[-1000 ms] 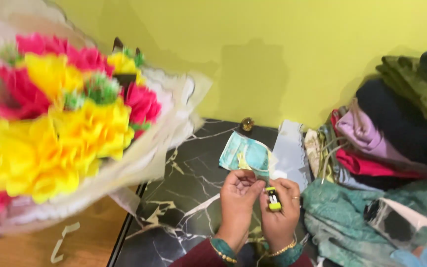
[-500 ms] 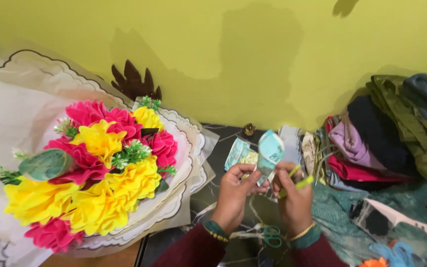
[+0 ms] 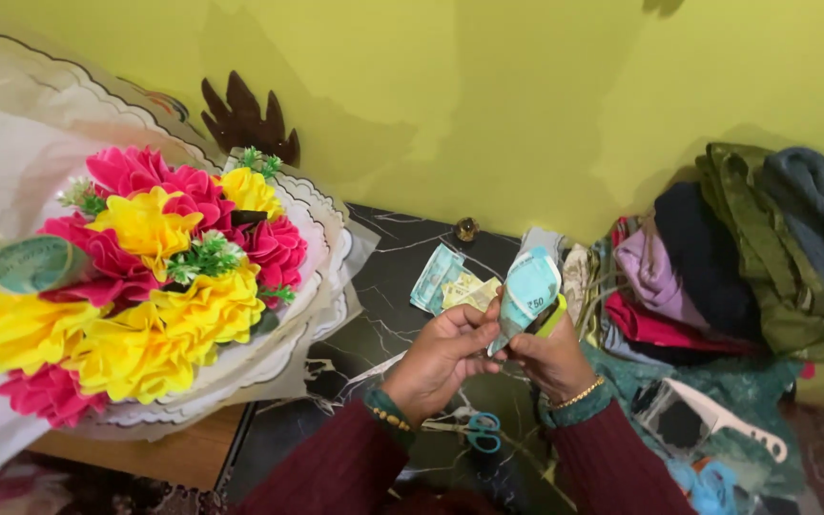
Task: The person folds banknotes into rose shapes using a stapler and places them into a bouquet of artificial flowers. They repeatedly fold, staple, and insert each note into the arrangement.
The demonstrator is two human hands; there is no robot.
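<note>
A yellow-green painted wall [image 3: 526,105] backs a black marble-patterned worktop [image 3: 374,324] veined in white and gold, adjoining a wooden surface [image 3: 174,458] at the left. At centre, the left hand [image 3: 445,355] and right hand [image 3: 550,358] meet above the worktop, both closed on a rolled teal-and-white paper note shaped into a cone [image 3: 526,291]. The left hand pinches the cone's lower edge between thumb and fingers; the right hand grips it from the other side and also holds a small yellow-green and black tool [image 3: 552,317], whose kind cannot be told. The cone stands tilted, wide end up, clear of the worktop. Both wrists carry gold bangles over teal cuffs and dark red sleeves.

Just behind the hands, several flat paper notes in teal and pale yellow [image 3: 450,286] lie on the worktop, with a small dark round ornament [image 3: 466,229] near the wall. A pair of blue-handled scissors [image 3: 477,431] lies below the hands. At left, a large bouquet of pink and yellow paper flowers wrapped in white scalloped paper [image 3: 145,277] rests across the worktop edge; a rolled green note [image 3: 30,264] sits among its blooms. At right, a pile of folded clothes in green, blue, black, lilac and red [image 3: 736,248] leans against the wall, with a white comb [image 3: 727,420] on teal fabric beneath it.
</note>
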